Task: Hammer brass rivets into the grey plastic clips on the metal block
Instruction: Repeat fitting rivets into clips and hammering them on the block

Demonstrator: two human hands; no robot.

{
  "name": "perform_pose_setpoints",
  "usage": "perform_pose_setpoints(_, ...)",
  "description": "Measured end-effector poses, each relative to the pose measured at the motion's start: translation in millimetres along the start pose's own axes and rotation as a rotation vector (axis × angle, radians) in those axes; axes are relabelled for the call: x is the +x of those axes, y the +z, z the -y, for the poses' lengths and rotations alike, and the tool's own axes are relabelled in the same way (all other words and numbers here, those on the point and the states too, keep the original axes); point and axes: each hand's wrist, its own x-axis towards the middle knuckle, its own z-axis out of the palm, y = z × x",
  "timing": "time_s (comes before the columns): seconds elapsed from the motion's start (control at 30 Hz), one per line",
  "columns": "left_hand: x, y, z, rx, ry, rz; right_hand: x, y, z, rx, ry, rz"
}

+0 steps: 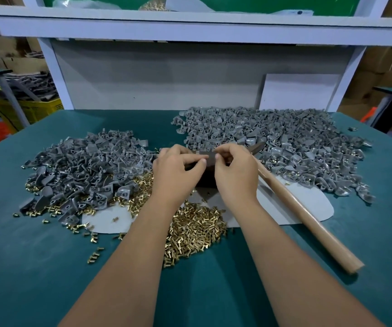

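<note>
both hands meet over the dark metal block [206, 179] at the middle of the counter [48, 267]. the left hand [176, 169] has its fingers curled, thumb and forefinger reaching toward a grey plastic clip [208, 155] that sits on top of the block. the right hand [236, 172] pinches the same clip from the other side, its grip narrow, fingertips closed on the clip's edge. whether the left grip actually clasps the clip or a rivet i cannot tell; the fingertips are too small to read. the block is mostly hidden behind the two hands.

the hammer [308, 215] lies on the counter just right of the right hand, its wooden handle running toward the near right, its head partly hidden behind that hand.

brass rivets [197, 230] lie in a loose heap below the wrists, spilling left. a pile of grey clips [84, 166] sits left of the block, and a larger pile [284, 147] spreads to the right and behind. a pale sheet [308, 204] lies under the block and hammer.

the counter is covered in teal matting, with a white shelf frame [190, 31] above and a grey back panel. a yellow crate [36, 109] stands off to the left, cardboard boxes [383, 67] to the right.
</note>
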Motion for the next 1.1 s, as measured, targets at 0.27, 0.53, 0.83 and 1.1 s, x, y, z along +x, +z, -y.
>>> perform_pose_setpoints(0.27, 2, -7, 4, -0.125, -0.09, -0.072, 1, -7, 0, 0.1, 0.053, 0.021)
perform_pose_setpoints(0.53, 4, 4, 7, -0.228, -0.067, 0.109, -3, -2, 6, 0.083, -0.06, 0.181)
perform_pose_setpoints(0.83, 5, -2, 5, -0.258, -0.119, -0.012, 0, 0, 6, 0.111, -0.024, 0.198)
perform_pose_setpoints(1.1, 2, -1, 5, -0.333, -0.087, 0.016, 6, -7, 7, 0.174, -0.033, 0.17)
